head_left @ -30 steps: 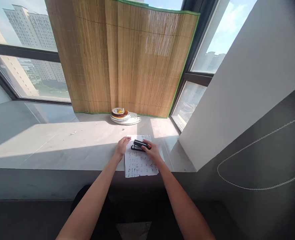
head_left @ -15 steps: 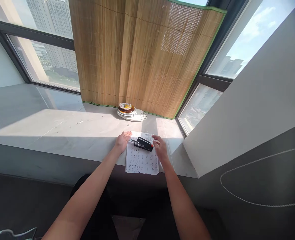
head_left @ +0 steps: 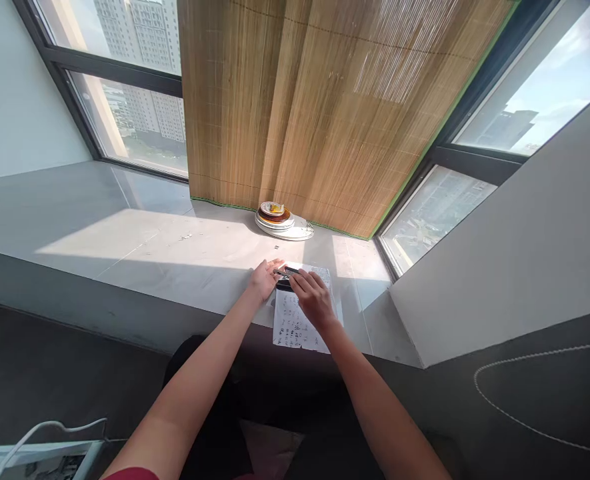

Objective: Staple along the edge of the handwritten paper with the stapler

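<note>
A sheet of paper with handwriting [head_left: 299,327] lies at the front edge of the ledge. On its upper part rests a black stapler [head_left: 283,285], partly covered by my fingers; a thin silver part juts out at its left end. My right hand [head_left: 315,297] reaches over it from the right, its fingers closed on the upper part. To the left, my left hand [head_left: 265,279] lies palm up on the ledge with fingers stretched out, close to the silver end. Whether its fingertips touch the stapler I cannot tell.
A stack of plates [head_left: 282,225] stands behind the paper, by the bamboo blind [head_left: 295,120]. Tiny dark pieces [head_left: 276,247] and pale bits [head_left: 186,237] lie on the ledge [head_left: 139,267]. A beaded cord [head_left: 505,420] hangs at the right.
My right hand has moved left from the stapler's right end and closed over it. My left hand stays at its left side, palm up. The view has shifted, so everything sits further right.
</note>
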The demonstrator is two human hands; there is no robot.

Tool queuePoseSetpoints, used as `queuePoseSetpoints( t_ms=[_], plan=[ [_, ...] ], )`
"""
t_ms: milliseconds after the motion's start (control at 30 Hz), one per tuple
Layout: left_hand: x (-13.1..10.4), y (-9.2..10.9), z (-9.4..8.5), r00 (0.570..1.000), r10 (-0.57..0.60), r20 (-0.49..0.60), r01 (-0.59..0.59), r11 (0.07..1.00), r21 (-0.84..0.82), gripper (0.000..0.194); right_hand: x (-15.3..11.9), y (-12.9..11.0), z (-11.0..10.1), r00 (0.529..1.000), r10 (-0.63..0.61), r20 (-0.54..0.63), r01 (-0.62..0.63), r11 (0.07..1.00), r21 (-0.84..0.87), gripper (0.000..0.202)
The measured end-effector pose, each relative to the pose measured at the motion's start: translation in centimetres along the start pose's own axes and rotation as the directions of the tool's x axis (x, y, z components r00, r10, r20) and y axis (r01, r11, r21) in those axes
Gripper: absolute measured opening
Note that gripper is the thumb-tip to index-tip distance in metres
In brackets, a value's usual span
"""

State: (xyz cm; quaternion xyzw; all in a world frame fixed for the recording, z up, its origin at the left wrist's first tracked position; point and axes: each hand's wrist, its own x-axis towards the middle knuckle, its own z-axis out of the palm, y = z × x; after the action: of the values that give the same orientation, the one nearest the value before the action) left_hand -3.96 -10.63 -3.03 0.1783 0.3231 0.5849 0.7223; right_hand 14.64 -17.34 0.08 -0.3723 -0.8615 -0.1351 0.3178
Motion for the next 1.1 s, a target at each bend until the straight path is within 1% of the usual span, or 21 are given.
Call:
queuePoseSetpoints(
  t_ms=[33, 100, 167, 233, 300, 400, 500, 533, 600, 667, 700, 733, 800, 833, 867, 900, 933, 967, 1000, 1033, 1100],
  plan=[
    [0.0, 0.0, 0.1, 1.0, -0.008, -0.013, 0.007, 1.0, -0.021, 0.042, 0.1, -0.3, 0.3, 0.999, -0.048, -0.003, 0.048, 0.997, -0.055, 0.045],
    [-0.1, 0.0, 0.2, 0.999, -0.013, -0.04, 0.01, 0.997, -0.078, 0.033, 0.1, -0.5, 0.8, 0.997, -0.067, -0.027, 0.063, 0.992, -0.113, 0.046],
    [-0.1, -0.1, 0.3, 0.999, -0.001, -0.052, -0.005, 0.993, -0.122, 0.024, -0.4, -0.2, 0.9, 0.996, 0.009, -0.089, -0.019, 0.993, -0.113, 0.047],
    [-0.2, -0.1, 0.4, 0.998, 0.011, -0.054, -0.018, 0.99, -0.14, 0.023, -1.1, 0.3, 0.7, 0.981, 0.112, -0.16, -0.128, 0.987, -0.094, 0.049],
    [-0.3, -0.1, 0.5, 0.999, 0.008, -0.05, -0.015, 0.99, -0.14, 0.023, -1.6, 0.7, 0.5, 0.968, 0.158, -0.194, -0.178, 0.98, -0.09, 0.05],
    [-0.5, 0.0, 0.6, 1.0, -0.001, -0.031, -0.002, 0.993, -0.117, 0.026, -1.8, 0.6, 0.6, 0.981, 0.106, -0.162, -0.127, 0.984, -0.126, 0.051],
    [-0.5, 0.1, 0.5, 1.0, 0.005, -0.006, -0.005, 0.998, -0.068, 0.028, -1.1, 0.1, 1.0, 0.996, 0.009, -0.09, -0.022, 0.989, -0.143, 0.048],
    [-0.5, 0.1, 0.5, 1.0, 0.007, 0.001, -0.007, 0.998, -0.057, 0.027, -0.7, -0.1, 1.2, 0.997, -0.005, -0.077, -0.006, 0.99, -0.14, 0.047],
    [-0.3, 0.0, 0.3, 1.0, 0.01, 0.002, -0.01, 0.999, -0.043, 0.025, -0.1, -0.2, 1.3, 0.997, 0.03, -0.077, -0.039, 0.992, -0.117, 0.047],
    [-0.3, -0.1, 0.2, 1.0, 0.027, -0.013, -0.028, 0.999, -0.041, 0.024, 0.1, -0.3, 1.3, 0.98, 0.159, -0.119, -0.167, 0.984, -0.06, 0.046],
    [-0.2, -0.2, 0.1, 0.998, 0.051, -0.022, -0.051, 0.998, -0.033, 0.024, -0.1, -0.3, 1.3, 0.956, 0.253, -0.148, -0.258, 0.966, -0.015, 0.044],
    [-0.3, -0.2, 0.0, 0.996, 0.083, -0.025, -0.084, 0.996, -0.018, 0.024, -0.4, -0.3, 1.2, 0.918, 0.358, -0.171, -0.357, 0.933, 0.041, 0.041],
    [-0.4, -0.4, 0.0, 0.986, 0.168, 0.001, -0.168, 0.985, 0.035, 0.019, -1.5, -0.4, 1.0, 0.804, 0.57, -0.172, -0.546, 0.821, 0.165, 0.033],
    [-0.5, -0.4, 0.0, 0.978, 0.207, 0.028, -0.209, 0.975, 0.071, 0.016, -2.1, -0.4, 0.9, 0.743, 0.653, -0.145, -0.621, 0.754, 0.217, 0.03],
    [-0.7, -0.5, 0.1, 0.969, 0.241, 0.06, -0.246, 0.963, 0.112, 0.014, -2.8, -0.4, 0.9, 0.691, 0.716, -0.105, -0.678, 0.691, 0.251, 0.028],
    [-0.9, -0.5, 0.2, 0.96, 0.266, 0.094, -0.278, 0.948, 0.157, 0.016, -3.4, -0.3, 0.8, 0.654, 0.754, -0.062, -0.717, 0.643, 0.269, 0.027],
    [-1.1, -0.5, 0.3, 0.95, 0.285, 0.128, -0.307, 0.928, 0.209, 0.02, -3.8, -0.3, 0.6, 0.636, 0.772, -0.026, -0.737, 0.617, 0.275, 0.027],
    [-1.3, -0.6, 0.4, 0.94, 0.302, 0.158, -0.336, 0.903, 0.268, 0.026, -4.0, -0.2, 0.4, 0.638, 0.77, -0.01, -0.74, 0.616, 0.271, 0.029],
    [-1.5, -0.6, 0.5, 0.929, 0.317, 0.188, -0.364, 0.871, 0.329, 0.032, -3.9, -0.2, 0.2, 0.657, 0.754, -0.019, -0.724, 0.637, 0.264, 0.032],
    [-1.6, -0.7, 0.7, 0.918, 0.333, 0.217, -0.394, 0.834, 0.387, 0.039, -3.5, -0.2, -0.2, 0.688, 0.724, -0.044, -0.692, 0.674, 0.261, 0.036],
    [-2.0, -0.8, 0.8, 0.889, 0.363, 0.278, -0.456, 0.744, 0.488, 0.051, -1.9, -0.2, -0.8, 0.773, 0.628, -0.094, -0.585, 0.762, 0.278, 0.039]
  ],
)
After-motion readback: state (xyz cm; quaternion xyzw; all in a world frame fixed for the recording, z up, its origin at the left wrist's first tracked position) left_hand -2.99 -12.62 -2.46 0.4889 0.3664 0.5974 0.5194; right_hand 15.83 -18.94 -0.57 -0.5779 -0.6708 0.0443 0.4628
